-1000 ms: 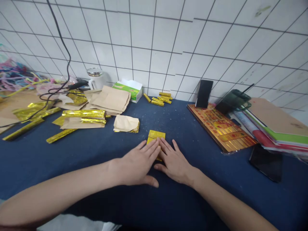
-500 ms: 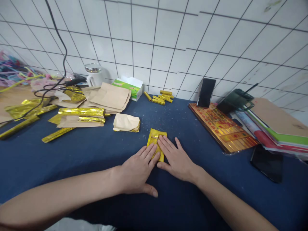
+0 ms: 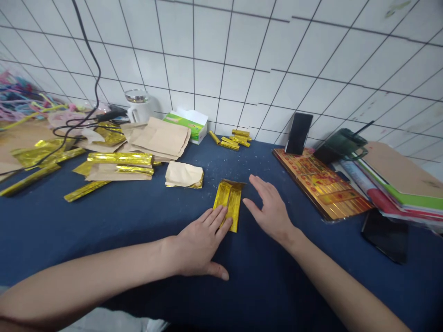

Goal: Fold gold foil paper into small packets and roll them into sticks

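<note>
The folded gold paper lies on the blue desk, with its top flap sticking up a bit. The left hand is flat and touches the paper's bottom left part, not gripping it. The right hand is open, holding nothing, just beside the paper.

The left hand rests on gold foil.

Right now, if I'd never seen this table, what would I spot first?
Probably the shiny gold paper in the middle, with the left hand on it and the right hand just beside it. Next, perhaps the red-gold pack on the right, then the colourful tangle at the far left.
</note>
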Demonstrator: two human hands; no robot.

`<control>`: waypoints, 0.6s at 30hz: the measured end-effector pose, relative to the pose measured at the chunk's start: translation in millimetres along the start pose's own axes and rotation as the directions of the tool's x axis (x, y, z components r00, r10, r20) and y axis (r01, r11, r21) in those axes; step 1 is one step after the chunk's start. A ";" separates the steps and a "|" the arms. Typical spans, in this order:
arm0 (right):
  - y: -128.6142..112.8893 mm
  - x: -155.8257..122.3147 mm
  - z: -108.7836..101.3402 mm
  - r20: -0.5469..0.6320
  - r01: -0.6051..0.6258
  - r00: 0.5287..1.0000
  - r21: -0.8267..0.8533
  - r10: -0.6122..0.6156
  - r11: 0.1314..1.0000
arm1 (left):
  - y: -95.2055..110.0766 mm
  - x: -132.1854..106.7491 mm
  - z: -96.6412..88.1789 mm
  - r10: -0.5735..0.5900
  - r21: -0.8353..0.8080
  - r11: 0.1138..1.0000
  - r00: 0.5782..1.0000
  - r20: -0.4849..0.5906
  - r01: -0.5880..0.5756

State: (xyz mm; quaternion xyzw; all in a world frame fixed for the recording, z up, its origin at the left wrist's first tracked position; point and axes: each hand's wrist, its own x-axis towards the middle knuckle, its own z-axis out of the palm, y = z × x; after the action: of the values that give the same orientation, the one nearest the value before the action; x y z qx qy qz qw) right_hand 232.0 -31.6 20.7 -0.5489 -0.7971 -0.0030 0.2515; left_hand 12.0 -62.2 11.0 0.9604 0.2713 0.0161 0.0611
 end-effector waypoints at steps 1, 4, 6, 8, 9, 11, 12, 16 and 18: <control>0.4 5.7 0.7 0.042 -0.002 0.999 -0.004 0.002 1.000 | -0.2 -0.2 0.8 0.001 -0.002 1.000 1.000 -0.001 -0.001; -1.8 19.0 6.6 0.218 0.057 0.975 -0.012 -0.053 0.998 | 0.2 -0.2 3.2 0.008 -0.003 1.000 1.000 -0.010 -0.008; -5.3 21.5 12.1 0.315 0.121 0.943 -0.013 -0.111 0.993 | 0.6 1.2 1.0 0.018 -0.002 1.000 1.000 -0.021 -0.018; -8.0 19.1 17.2 0.359 0.167 0.921 -0.017 -0.150 0.986 | -1.1 3.9 -7.6 0.012 -0.004 1.000 0.999 -0.037 -0.013; -8.6 16.8 19.2 0.359 0.174 0.920 -0.021 -0.155 0.984 | -3.7 5.6 -14.2 -0.007 -0.001 1.000 0.999 -0.053 0.007; -8.4 11.8 22.3 0.330 0.163 0.933 -0.027 -0.145 0.986 | -14.0 8.5 -30.1 -0.114 0.019 0.993 0.989 -0.099 0.116; -8.0 9.6 23.3 0.305 0.152 0.942 -0.027 -0.137 0.988 | -21.7 9.5 -37.9 -0.192 0.055 0.978 0.969 -0.155 0.203; -7.9 5.3 25.0 0.202 0.139 0.971 -0.024 -0.131 0.990 | -62.0 9.4 -56.1 -0.509 0.223 0.803 0.830 -0.228 0.553; -8.9 4.9 25.1 0.185 0.137 0.974 -0.018 -0.132 0.990 | -80.9 7.3 -58.3 -0.541 0.184 0.809 0.830 -0.134 0.558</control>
State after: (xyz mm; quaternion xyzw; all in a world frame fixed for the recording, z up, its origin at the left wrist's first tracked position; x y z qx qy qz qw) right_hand 212.8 -23.8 3.2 -0.4953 -0.8521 0.0185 0.1679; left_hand -27.5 16.3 58.6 0.8404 0.5395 0.0043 -0.0516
